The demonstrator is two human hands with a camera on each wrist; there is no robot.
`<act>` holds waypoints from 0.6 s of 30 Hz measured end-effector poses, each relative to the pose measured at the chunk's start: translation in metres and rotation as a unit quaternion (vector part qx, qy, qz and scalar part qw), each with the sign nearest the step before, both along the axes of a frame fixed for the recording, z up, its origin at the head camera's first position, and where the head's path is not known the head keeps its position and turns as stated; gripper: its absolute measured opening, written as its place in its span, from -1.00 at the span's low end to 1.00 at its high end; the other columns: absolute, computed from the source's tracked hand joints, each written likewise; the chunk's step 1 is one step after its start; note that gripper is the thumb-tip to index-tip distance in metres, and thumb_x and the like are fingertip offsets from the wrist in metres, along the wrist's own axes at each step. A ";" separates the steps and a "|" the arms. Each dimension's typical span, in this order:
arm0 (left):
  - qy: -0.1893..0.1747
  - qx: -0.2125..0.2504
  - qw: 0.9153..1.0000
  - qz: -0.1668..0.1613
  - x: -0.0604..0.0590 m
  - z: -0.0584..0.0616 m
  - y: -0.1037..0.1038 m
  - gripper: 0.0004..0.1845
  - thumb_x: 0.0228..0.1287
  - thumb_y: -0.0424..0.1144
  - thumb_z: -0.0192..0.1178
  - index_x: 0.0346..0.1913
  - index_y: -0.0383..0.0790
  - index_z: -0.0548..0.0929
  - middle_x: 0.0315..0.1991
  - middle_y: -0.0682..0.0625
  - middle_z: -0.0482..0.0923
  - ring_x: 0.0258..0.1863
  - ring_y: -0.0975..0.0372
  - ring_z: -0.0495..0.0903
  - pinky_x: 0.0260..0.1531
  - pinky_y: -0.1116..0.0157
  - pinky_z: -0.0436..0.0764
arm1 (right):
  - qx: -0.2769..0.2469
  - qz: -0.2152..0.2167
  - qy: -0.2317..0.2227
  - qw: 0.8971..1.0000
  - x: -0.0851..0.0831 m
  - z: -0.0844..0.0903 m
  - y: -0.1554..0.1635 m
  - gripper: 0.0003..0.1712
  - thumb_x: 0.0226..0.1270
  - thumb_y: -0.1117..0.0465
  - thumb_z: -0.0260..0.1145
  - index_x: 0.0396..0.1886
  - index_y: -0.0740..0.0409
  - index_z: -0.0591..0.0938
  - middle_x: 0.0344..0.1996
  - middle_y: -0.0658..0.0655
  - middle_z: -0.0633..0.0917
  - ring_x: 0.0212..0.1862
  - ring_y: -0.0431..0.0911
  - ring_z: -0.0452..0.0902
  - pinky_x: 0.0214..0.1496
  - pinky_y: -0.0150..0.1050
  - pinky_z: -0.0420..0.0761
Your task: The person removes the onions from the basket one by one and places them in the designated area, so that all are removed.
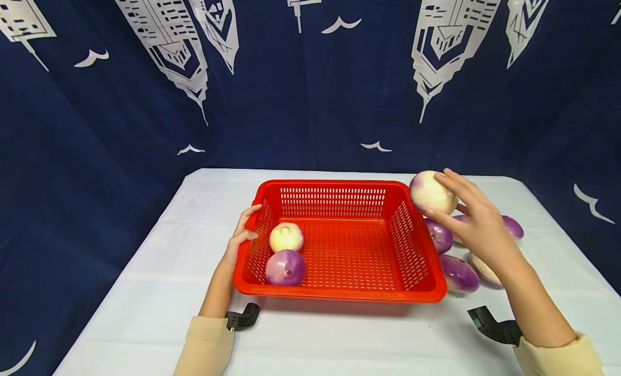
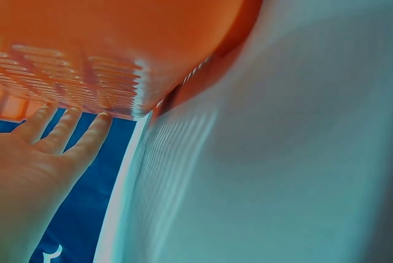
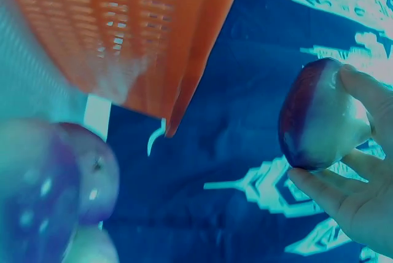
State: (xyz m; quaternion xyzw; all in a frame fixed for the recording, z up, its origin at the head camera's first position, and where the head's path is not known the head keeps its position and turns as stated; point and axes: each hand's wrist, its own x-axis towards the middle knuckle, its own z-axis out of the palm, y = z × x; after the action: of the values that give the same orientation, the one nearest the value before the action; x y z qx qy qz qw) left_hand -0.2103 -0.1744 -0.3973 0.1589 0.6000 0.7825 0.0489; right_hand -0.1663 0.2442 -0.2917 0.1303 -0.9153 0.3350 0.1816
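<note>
My right hand [image 1: 477, 217] pinches a white-and-purple turnip [image 1: 432, 193] between thumb and fingers, raised at the right back corner of a red plastic basket [image 1: 339, 293]. In the right wrist view, the same turnip [image 3: 322, 115] shows a dark purple side and a pale side. My left hand [image 1: 240, 236] holds the basket's left rim. The left wrist view has several fingers [image 2: 89, 143] of it reaching to the slotted outer wall. Inside the basket, at its left end, lie a pale turnip [image 1: 286, 237] and a purple turnip [image 1: 285, 268], side by side.
Right of the basket, several more turnips lie on the white-covered table [image 1: 364, 338], among them a purple-and-white turnip [image 1: 458, 273] near its wall. My right forearm partly covers that group. A dark blue printed cloth [image 1: 310, 95] hangs behind the table.
</note>
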 end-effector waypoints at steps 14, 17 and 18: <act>0.003 0.006 1.000 -0.003 0.000 -0.001 0.000 -0.31 -0.07 -0.51 -0.35 0.25 -0.07 0.12 0.22 -0.10 0.04 0.07 0.13 0.22 -0.06 0.32 0.40 | -0.019 -0.111 0.023 0.993 0.032 -0.035 0.048 -0.23 0.12 0.16 0.31 0.34 -0.10 0.24 0.39 0.04 0.15 0.23 -0.66 -0.03 -0.13 -0.89 0.12; 0.004 0.005 1.000 -0.002 -0.001 -0.002 -0.001 -0.31 -0.06 -0.50 -0.35 0.25 -0.07 0.12 0.22 -0.10 0.05 0.08 0.13 0.22 -0.05 0.32 0.40 | -0.020 -0.125 0.030 0.992 0.038 -0.044 0.056 -0.24 0.11 0.19 0.31 0.34 -0.04 0.26 0.39 0.10 0.15 0.25 -0.65 -0.05 -0.13 -0.90 0.10; 0.004 0.007 1.000 -0.004 -0.002 -0.002 -0.001 -0.31 -0.06 -0.50 -0.34 0.26 -0.07 0.11 0.22 -0.10 0.05 0.08 0.12 0.22 -0.05 0.31 0.40 | -0.018 -0.133 0.029 0.991 0.040 -0.047 0.058 -0.24 0.11 0.19 0.31 0.34 -0.03 0.25 0.39 0.12 0.15 0.31 -0.56 -0.05 -0.13 -0.90 0.09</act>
State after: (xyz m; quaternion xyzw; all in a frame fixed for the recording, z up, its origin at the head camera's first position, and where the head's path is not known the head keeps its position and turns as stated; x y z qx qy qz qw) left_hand -0.2120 -0.1750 -0.3993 0.1648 0.5945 0.7855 0.0483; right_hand -0.1264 0.3026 -0.3385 0.0139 -0.9127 0.3203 0.2532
